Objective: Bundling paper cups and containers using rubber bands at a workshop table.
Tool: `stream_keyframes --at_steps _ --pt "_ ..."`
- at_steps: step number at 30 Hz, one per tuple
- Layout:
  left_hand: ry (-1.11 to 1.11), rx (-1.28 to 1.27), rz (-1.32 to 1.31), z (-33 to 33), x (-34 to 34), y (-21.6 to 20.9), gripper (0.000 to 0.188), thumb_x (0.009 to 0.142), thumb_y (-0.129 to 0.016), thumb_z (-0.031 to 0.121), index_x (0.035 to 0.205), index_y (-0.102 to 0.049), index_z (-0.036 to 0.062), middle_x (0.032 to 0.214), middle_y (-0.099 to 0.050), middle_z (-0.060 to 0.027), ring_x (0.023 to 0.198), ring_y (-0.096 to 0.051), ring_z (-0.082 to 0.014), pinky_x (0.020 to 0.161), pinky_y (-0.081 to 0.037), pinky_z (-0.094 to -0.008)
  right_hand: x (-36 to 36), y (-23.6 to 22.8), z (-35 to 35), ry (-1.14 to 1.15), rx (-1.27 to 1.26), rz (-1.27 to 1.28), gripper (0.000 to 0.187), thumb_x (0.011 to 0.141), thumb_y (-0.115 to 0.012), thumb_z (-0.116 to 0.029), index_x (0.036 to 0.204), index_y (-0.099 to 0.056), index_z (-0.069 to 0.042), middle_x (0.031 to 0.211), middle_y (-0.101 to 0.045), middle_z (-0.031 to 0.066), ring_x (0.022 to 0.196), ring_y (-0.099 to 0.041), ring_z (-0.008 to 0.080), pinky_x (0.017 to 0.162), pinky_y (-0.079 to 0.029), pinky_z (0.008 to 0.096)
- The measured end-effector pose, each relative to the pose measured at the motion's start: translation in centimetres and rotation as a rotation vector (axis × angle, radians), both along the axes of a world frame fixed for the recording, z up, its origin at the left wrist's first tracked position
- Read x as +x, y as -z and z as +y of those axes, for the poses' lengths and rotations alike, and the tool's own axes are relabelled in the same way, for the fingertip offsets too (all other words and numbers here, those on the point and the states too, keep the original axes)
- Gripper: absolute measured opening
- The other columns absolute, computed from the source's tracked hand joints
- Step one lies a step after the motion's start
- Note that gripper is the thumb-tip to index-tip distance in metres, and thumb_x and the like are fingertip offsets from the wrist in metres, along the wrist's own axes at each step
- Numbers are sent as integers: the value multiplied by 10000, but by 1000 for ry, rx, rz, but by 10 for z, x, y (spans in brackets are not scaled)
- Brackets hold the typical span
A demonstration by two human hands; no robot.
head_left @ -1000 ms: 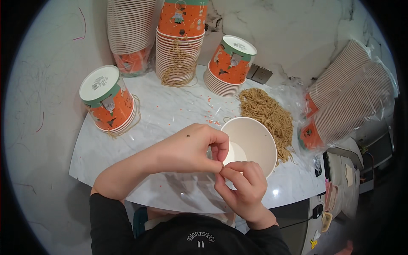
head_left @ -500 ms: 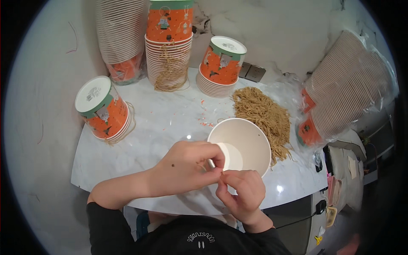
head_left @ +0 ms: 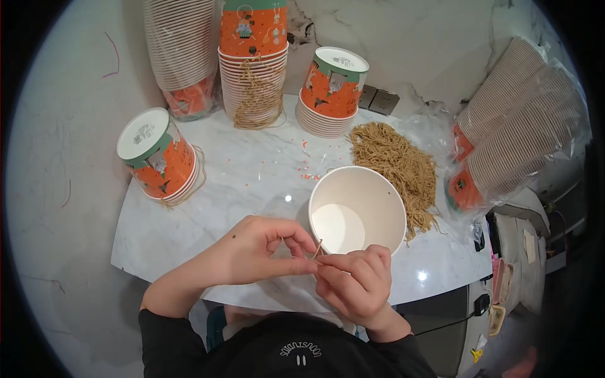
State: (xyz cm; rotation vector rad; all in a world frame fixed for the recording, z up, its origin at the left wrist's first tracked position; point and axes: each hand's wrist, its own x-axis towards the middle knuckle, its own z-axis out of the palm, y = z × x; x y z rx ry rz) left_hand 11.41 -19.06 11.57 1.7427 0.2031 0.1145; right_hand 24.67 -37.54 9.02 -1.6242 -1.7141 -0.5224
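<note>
A white-lined paper bucket (head_left: 381,198) lies tipped on the table with its open mouth toward me. At its near rim my left hand (head_left: 255,252) is closed in a pinch, thumb and forefinger meeting on a short tan cord (head_left: 317,249). My right hand (head_left: 359,280) pinches beside it, fingertips almost touching the left ones, on the same cord. The fingers hide most of the cord and the rim behind them. Beyond the bucket, to the right, lies a heap of tan cords (head_left: 397,167).
Orange and green buckets stand upside down: a short stack (head_left: 157,157) at left, a tall corded one (head_left: 255,82) and another (head_left: 333,94) at the back. Plastic-wrapped bucket stacks lean at the right (head_left: 517,132) and back left (head_left: 183,57). Orange bits (head_left: 307,176) dot the table (head_left: 252,164).
Both hands have shifted slightly. The left fingers have spread from a tighter curl, and a short cord end now shows above the fingertips. A small silvery piece by the left fingers no longer shows.
</note>
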Motion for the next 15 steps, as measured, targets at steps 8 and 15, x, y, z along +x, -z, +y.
stream_keyframes --at_steps 8,15 --pt "21 79 50 2 -5 8 125 840 -791 150 900 -734 57 747 -672 32 573 -400 -24 511 -329 -216 -5 3 2 -6 -30 -30 271 674 -796 -100 928 -700 -102 998 -686 -24 798 -609 117 810 -380 326" --pt "-171 140 -108 -14 2 20 97 777 -756 79 829 -683 44 763 -656 17 564 -422 -25 498 -331 -222 -6 6 5 15 -33 -53 264 675 -793 -103 922 -700 -108 991 -678 -33 796 -604 115 817 -371 332"
